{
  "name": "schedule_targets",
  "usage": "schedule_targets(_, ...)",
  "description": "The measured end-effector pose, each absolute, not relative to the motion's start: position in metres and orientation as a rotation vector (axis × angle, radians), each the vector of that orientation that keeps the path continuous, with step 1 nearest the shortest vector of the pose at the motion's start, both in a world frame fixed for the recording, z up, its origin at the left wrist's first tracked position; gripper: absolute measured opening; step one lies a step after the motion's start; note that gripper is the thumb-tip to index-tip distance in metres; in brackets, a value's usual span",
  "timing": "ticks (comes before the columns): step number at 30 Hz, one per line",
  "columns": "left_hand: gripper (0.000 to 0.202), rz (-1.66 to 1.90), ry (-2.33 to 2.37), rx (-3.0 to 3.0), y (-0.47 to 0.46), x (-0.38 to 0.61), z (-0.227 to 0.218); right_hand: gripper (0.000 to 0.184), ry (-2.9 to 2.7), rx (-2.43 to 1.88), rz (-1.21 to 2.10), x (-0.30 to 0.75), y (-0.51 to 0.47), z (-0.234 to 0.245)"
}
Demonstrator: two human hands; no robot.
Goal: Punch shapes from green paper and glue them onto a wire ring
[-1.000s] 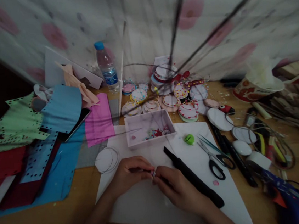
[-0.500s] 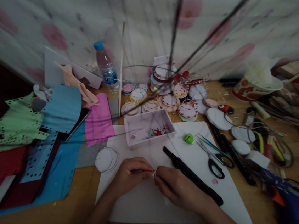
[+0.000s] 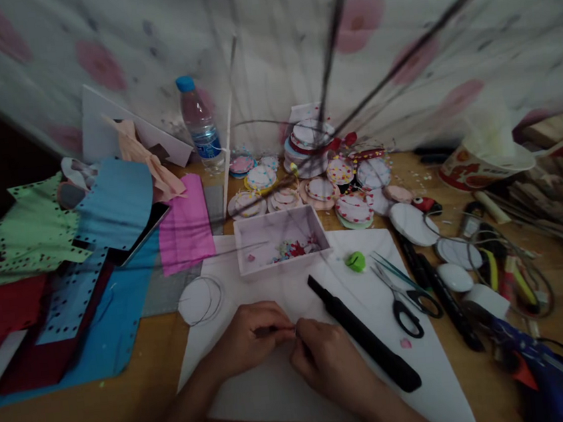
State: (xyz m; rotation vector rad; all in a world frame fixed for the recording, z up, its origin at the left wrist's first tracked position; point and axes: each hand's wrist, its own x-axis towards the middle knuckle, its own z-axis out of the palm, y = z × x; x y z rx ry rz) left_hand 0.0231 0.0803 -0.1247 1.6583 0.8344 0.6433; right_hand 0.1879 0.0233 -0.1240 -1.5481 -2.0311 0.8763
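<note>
Pinched between the fingertips of both hands is a tiny piece (image 3: 295, 331), too small and dim to identify. Seen from the head camera, the left hand (image 3: 254, 337) closes thumb and forefinger on it from one side. The right hand (image 3: 327, 362) curls its fingers shut on it from the other, so the two hands touch at the tips. They work low over a white sheet (image 3: 275, 393) on a wooden table, probably because small parts show up better against it.

A long black tool (image 3: 364, 340) lies slanted just beside the right hand. Scissors (image 3: 404, 300) and a blue glue gun (image 3: 533, 362) sit further right (likely kept on that side for easy reach). Beyond the hands stands an open pale box (image 3: 281, 240) of coloured bits, and a wire ring (image 3: 200, 301) lies near the left hand. Decorated round discs (image 3: 309, 182) cluster behind the box. Coloured felt sheets (image 3: 110, 209) are piled at far left.
</note>
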Motion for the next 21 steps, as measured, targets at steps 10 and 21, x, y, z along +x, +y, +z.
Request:
schedule_targets(10,0.008,0.704,0.832,1.551,0.08,0.026,-0.117,0.024,-1.765,-1.503,1.113,0.19,0.028,-0.12)
schedule_targets(21,0.008,0.932,0.771,1.296,0.09,0.007,-0.113,0.016,-2.0,-1.057,1.627,0.185,0.015,-0.106)
